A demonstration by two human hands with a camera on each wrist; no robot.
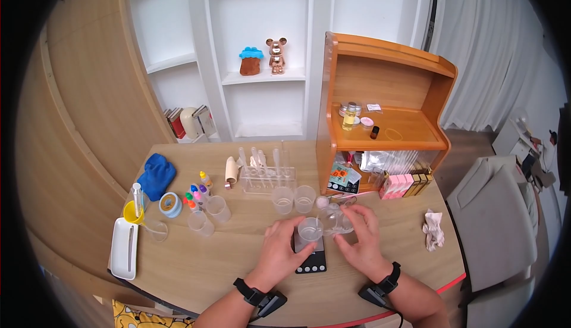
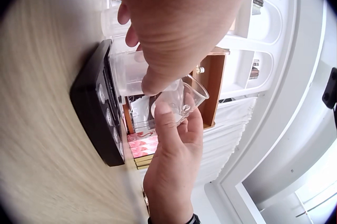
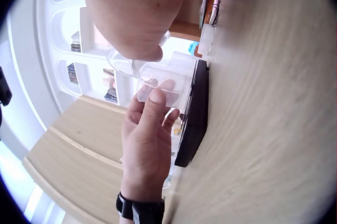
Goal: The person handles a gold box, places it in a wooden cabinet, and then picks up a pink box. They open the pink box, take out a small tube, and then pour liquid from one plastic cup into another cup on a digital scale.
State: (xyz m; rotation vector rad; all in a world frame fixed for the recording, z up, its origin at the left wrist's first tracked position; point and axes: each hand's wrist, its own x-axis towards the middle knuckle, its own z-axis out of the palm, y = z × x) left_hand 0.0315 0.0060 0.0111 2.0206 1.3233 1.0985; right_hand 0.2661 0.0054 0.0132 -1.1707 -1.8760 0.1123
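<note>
In the lower middle of the head view, everything seems to hinge on how the lip of the clear glass beaker (image 1: 336, 221) sits against the rim of the clear plastic cup (image 1: 310, 230): the beaker lies just right of the cup, and its long axis leans left, so that its mouth faces the cup's open top; whether the two rims touch I cannot tell. The right hand (image 1: 364, 242) has the beaker, thumb and fingers bent around its side, while the left hand (image 1: 279, 247) curls thumb and fingers around the cup, which looks upright on the black scale (image 1: 310, 263). The beaker is thus nearer the right hand, and nothing stands between it and the cup. Just above in the frame are two more plastic cups (image 1: 283, 201), with a test tube rack (image 1: 269, 180) behind them and a small pink ball (image 1: 322, 202) close by the beaker, perhaps easy to knock
</note>
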